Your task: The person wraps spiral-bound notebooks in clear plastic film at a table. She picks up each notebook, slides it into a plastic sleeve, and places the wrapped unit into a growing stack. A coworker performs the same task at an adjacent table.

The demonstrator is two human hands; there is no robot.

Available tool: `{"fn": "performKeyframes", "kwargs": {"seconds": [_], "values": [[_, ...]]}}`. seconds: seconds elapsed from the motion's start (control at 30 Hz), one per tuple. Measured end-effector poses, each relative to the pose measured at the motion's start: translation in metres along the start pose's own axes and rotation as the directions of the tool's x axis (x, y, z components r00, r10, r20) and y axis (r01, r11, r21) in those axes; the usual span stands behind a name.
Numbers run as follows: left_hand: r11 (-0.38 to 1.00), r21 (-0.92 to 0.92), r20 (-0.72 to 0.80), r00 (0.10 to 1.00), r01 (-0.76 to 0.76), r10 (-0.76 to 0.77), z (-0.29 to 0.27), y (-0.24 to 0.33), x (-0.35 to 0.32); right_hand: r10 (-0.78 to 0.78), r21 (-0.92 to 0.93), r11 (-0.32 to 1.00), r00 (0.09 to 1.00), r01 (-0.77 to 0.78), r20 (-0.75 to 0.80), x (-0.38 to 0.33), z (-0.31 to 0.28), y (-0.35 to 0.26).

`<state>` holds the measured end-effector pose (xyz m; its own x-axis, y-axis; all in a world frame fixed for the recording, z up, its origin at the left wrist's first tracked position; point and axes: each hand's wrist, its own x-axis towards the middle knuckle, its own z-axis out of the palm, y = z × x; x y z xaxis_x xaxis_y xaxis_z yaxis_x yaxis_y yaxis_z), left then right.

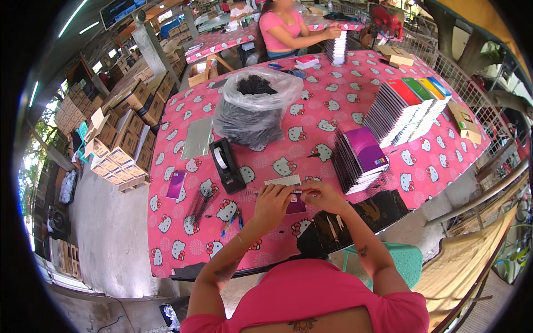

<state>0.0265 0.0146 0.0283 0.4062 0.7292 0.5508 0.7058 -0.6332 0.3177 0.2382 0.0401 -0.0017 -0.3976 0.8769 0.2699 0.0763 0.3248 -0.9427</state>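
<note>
Both my hands work on a small purple notebook [297, 207] that lies opened up near the table's front, its white page edge [284, 181] showing beyond my fingers. My left hand [272, 204] is closed over the binding side, fingers bent on it. At the other end, my right hand [323, 196] pinches the binding edge; fingertips partly hide it. A thin spiral coil end seems to stick out left of my left hand. Loose black spiral coils [202, 206], pens [230, 223] and a black tape dispenser [226, 166] lie to the left.
A clear plastic bag [250, 119] of black coils stands mid-table. At right are stacks of purple notebooks [363, 152] and multicoloured notebooks [405, 111]. A purple cover [176, 184] and a clear sheet [197, 139] lie left. Across the table a person in pink [282, 30] handles a notebook stack.
</note>
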Motion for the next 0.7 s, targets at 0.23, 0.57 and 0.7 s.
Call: {"fn": "performKeyframes", "kwargs": {"seconds": [0.23,0.57,0.7], "values": [[0.997,-0.069,-0.026,1.000,-0.014,0.012,0.006,0.000,-0.003,0.126,-0.004,0.992,0.984,-0.127,0.124,0.008,-0.019,-0.006],[0.998,-0.018,0.036,0.997,-0.063,0.064,-0.008,0.013,0.018,-0.212,-0.346,0.922,0.975,0.175,-0.071,0.007,-0.011,-0.044],[0.997,-0.073,0.056,0.998,0.016,-0.012,-0.028,0.065,0.063,-0.355,-0.565,0.815,0.879,0.124,-0.318,-0.006,-0.042,-0.091]]}}
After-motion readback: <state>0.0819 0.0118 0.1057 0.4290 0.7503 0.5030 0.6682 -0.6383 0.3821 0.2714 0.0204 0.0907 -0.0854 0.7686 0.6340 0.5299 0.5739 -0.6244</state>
